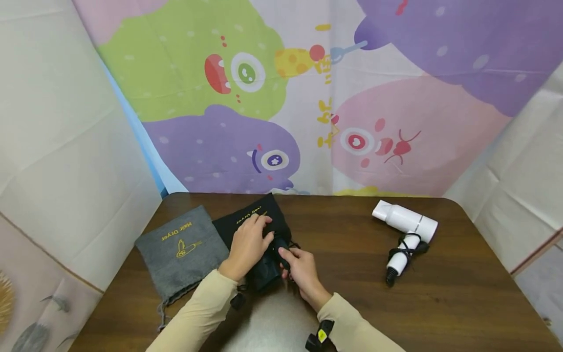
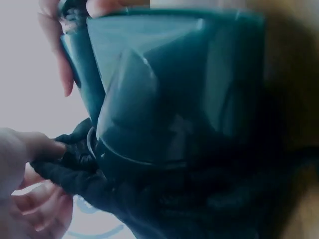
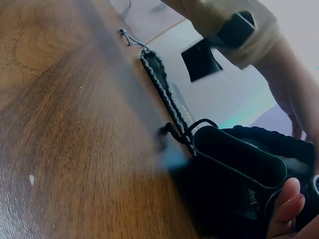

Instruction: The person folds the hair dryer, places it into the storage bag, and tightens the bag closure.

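Note:
A dark green hair dryer (image 1: 265, 272) lies part way inside a black drawstring bag (image 1: 276, 215) with yellow lettering. My left hand (image 1: 249, 242) pinches the bag's mouth between thumb and fingers, as the left wrist view shows beside the dryer body (image 2: 174, 99). With my right hand (image 1: 303, 274) I grip the dryer's folded handle (image 1: 280, 252). Its flat nozzle (image 3: 239, 158) points out of the bag in the right wrist view, with the black drawstring (image 3: 174, 130) looped close by. The dryer's far end is hidden in the cloth.
A grey drawstring bag (image 1: 182, 249) printed "Hair Dryer" lies flat to the left, touching the black one. On the right of the brown table (image 1: 343, 293) lies a white hair dryer (image 1: 406, 222), its black cord wound round the handle. A cartoon curtain (image 1: 308, 171) hangs behind.

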A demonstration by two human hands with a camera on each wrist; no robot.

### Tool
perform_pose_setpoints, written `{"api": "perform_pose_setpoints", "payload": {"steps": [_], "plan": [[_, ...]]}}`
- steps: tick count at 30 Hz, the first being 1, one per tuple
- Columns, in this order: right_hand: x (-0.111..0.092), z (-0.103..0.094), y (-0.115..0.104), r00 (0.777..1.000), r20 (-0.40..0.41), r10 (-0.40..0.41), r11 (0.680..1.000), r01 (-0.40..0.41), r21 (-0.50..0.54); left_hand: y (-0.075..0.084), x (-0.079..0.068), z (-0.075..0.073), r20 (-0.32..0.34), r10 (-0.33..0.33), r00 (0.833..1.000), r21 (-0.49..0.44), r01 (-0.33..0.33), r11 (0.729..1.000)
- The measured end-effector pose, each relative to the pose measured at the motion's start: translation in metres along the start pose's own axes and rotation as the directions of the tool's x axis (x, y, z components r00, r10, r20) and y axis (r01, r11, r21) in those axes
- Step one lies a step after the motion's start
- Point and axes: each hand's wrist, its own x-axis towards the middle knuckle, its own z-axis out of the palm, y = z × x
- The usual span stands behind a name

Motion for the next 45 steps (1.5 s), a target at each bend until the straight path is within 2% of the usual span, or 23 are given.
{"api": "perform_pose_setpoints", "payload": {"steps": [4,8,12,14,17,19,22,26,30,32,35,39,42,45], "plan": [[-0.001,0.006,0.001,1.0,-0.006,-0.011,1.0,0.011,-0.016,0.006,0.001,0.001,-0.022,0.046,0.999,0.024,-0.046,0.999],[0.003,0.017,0.001,0.999,-0.02,-0.028,1.0,0.028,-0.006,0.015,-0.003,0.0,0.007,0.103,0.995,-0.037,-0.103,0.994],[0.011,0.024,0.002,0.996,-0.075,-0.057,0.998,0.059,0.023,0.022,-0.007,-0.002,0.033,0.179,0.983,-0.089,-0.175,0.981],[0.014,0.025,0.001,0.992,-0.114,-0.053,0.997,0.059,0.05,0.021,-0.009,-0.002,0.026,0.192,0.981,-0.069,-0.19,0.979],[0.015,0.023,0.0,0.99,-0.136,-0.034,0.995,0.046,0.084,0.014,-0.014,-0.001,-0.035,0.147,0.988,0.011,-0.147,0.989],[0.016,0.022,-0.002,0.991,-0.13,-0.015,0.993,0.03,0.116,0.005,-0.019,-0.001,-0.089,0.084,0.992,0.075,-0.078,0.994],[0.017,0.019,-0.004,0.992,-0.122,-0.015,0.989,0.033,0.147,-0.009,-0.028,-0.002,-0.143,-0.018,0.99,0.131,0.037,0.991],[0.016,0.017,-0.012,0.989,-0.15,0.006,0.979,0.024,0.202,-0.019,-0.036,-0.005,-0.115,-0.097,0.989,0.099,0.109,0.989],[0.014,0.017,-0.021,0.981,-0.193,0.027,0.967,0.024,0.255,-0.012,-0.04,-0.01,-0.014,-0.11,0.994,0.001,0.11,0.994],[0.014,0.017,-0.021,0.976,-0.214,0.031,0.961,0.029,0.274,-0.007,-0.041,-0.013,0.043,-0.092,0.995,-0.046,0.094,0.995],[0.025,0.018,-0.008,0.97,-0.243,0.031,0.955,0.042,0.292,-0.001,-0.041,-0.017,0.102,-0.049,0.994,-0.095,0.059,0.994],[0.027,0.02,-0.003,0.961,-0.276,0.012,0.957,0.069,0.28,0.003,-0.035,-0.014,0.043,-0.009,0.999,-0.077,0.012,0.997],[0.026,0.023,-0.001,0.959,-0.283,0.004,0.967,0.068,0.244,0.006,-0.027,-0.006,-0.019,0.005,1.0,-0.044,-0.006,0.999],[0.024,0.025,0.001,0.961,-0.275,-0.001,0.974,0.063,0.216,0.011,-0.015,0.004,-0.049,0.054,0.997,-0.017,-0.055,0.998]]}}
